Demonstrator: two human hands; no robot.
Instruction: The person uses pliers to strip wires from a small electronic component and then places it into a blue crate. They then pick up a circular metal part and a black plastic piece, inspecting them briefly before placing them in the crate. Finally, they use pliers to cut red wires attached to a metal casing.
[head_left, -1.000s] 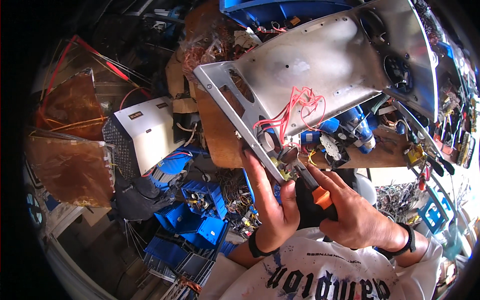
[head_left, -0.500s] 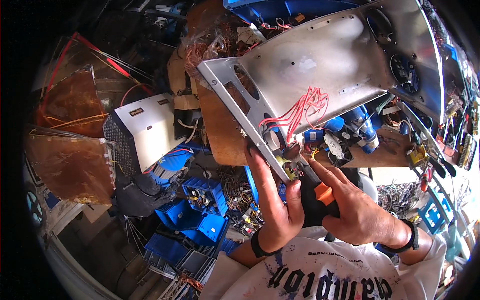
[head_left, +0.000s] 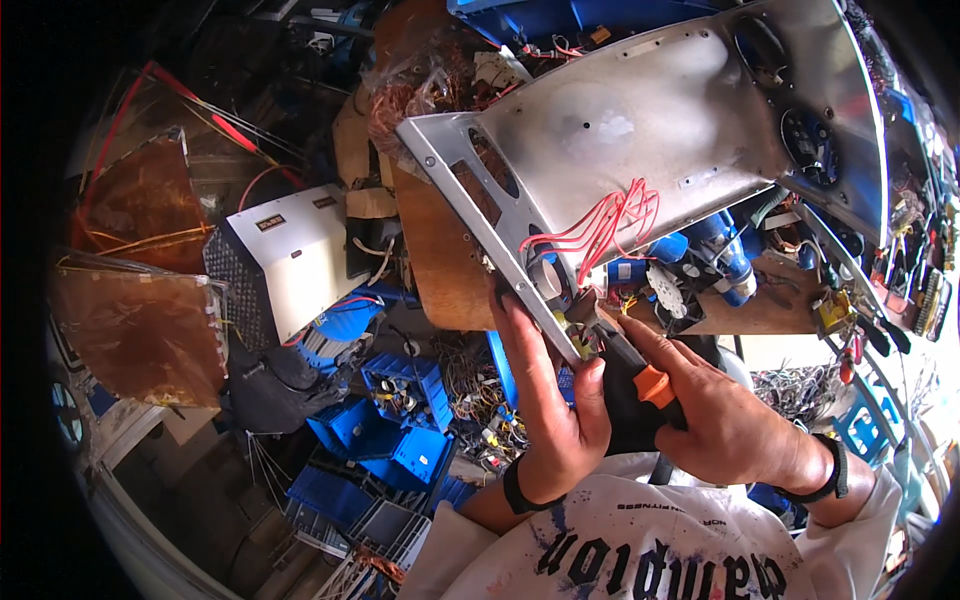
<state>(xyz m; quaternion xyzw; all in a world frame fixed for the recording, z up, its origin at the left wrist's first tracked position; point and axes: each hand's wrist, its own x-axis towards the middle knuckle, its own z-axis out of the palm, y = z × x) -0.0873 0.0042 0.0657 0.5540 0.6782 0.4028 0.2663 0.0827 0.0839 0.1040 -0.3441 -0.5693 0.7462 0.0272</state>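
Observation:
A bent sheet-metal housing (head_left: 640, 110) with large round cut-outs stretches across the upper middle, its near corner tilted toward me. My left hand (head_left: 560, 410) grips that corner, fingers along the outer flange and thumb by the inner side. My right hand (head_left: 725, 415) is closed round a pair of pliers (head_left: 625, 350) with dark and orange handles. Their jaws reach into the housing's corner, beside a yellow-green part (head_left: 577, 338); exactly what they touch is hidden. A bundle of red wires (head_left: 605, 235) lies loose inside the housing, running down to that corner.
A wooden bench (head_left: 445, 265) lies beneath the housing. Blue cylindrical parts (head_left: 735, 260) stand behind its lower edge. At left is a white panelled unit (head_left: 290, 255); below it, blue crates (head_left: 385, 440) and tangled wires (head_left: 475, 385). Hand tools (head_left: 880, 325) crowd the right side.
My right hand and the pliers' handles have shifted slightly right; the jaws stay in the same corner. My left hand keeps its hold, and the housing has hardly moved.

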